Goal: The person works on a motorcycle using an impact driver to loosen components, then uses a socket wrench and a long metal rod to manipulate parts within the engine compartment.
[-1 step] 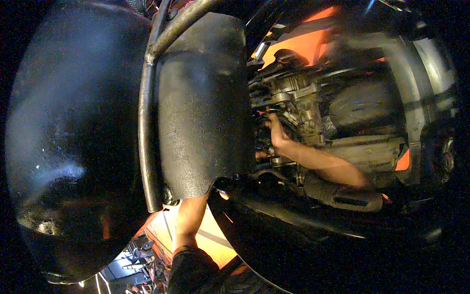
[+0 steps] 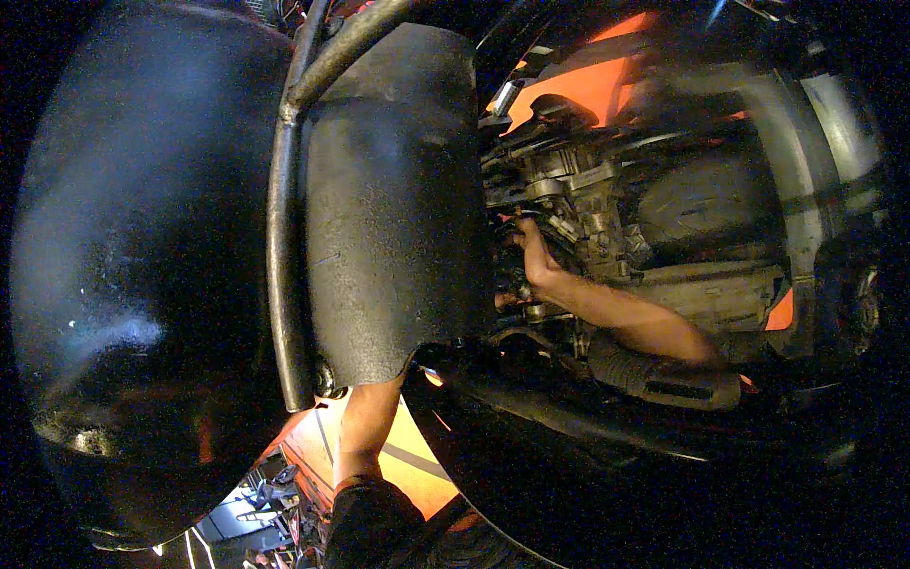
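My left forearm [image 2: 370, 422] rises from the lower edge and passes behind a curved dark grey panel [image 2: 398, 228]. That panel covers most of my left hand [image 2: 507, 300]; only a bit of skin, probably its fingers, shows past the right edge. My right arm comes in from the right, its sleeve pushed up. Deep among grimy metal machine parts [image 2: 597, 213], my right hand [image 2: 536, 248] is bent upward with its fingers curled together. Whatever these fingers grip is too small and dark to make out. Cables or hoses lie close around them.
A large black rounded surface [image 2: 152, 237] fills the left side, with a bent metal tube [image 2: 282, 247] beside the panel. Below my right arm runs a dark curved edge [image 2: 569, 417]. A pale metal beam [image 2: 801, 180] stands at the far right. Orange surfaces [image 2: 569, 85] show through gaps.
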The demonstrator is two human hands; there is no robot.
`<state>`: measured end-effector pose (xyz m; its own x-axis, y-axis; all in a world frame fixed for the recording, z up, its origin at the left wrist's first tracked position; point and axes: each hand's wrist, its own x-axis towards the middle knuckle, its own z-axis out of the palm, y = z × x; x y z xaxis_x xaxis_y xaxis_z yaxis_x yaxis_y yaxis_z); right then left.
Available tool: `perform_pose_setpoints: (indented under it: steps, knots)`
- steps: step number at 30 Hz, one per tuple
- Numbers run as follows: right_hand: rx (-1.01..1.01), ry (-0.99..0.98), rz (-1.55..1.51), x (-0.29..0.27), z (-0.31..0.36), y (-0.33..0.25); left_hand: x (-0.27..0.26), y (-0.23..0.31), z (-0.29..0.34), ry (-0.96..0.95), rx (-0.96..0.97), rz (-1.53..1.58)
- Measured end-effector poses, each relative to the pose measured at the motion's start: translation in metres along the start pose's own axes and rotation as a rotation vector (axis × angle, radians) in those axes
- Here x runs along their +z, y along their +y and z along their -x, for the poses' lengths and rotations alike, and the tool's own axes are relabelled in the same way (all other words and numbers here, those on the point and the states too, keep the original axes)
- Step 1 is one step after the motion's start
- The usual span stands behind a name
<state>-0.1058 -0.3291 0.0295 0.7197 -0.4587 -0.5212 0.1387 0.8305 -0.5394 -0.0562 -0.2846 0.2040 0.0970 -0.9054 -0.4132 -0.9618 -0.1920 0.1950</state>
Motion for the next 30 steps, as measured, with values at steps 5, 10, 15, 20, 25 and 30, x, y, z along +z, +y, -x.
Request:
perform_pose_setpoints:
  steps: [5,10,15,20,25,30]
  knots:
    - [0.068,-0.067,-0.033,0.011,-0.008,0.026,0.005,-0.011,0.019,-0.01,-0.093,-0.113]
    - [0.037,-0.043,-0.098,-0.006,0.001,-0.005,0.004,-0.009,-0.01,-0.016,-0.024,0.01]
    - [-0.037,0.017,0.148,0.008,0.024,-0.005,-0.001,-0.03,0.017,0.03,-0.052,-0.029]
    - [0.104,-0.26,0.119,0.003,0.038,-0.032,0.015,-0.051,0.013,0.027,-0.005,-0.326]
    - [0.076,-0.205,0.467,0.0,0.011,0.0,0.016,-0.057,0.014,0.061,0.008,-0.278]
    - [-0.032,-0.033,0.307,0.003,0.009,0.012,0.02,-0.061,0.018,0.075,0.015,-0.373]
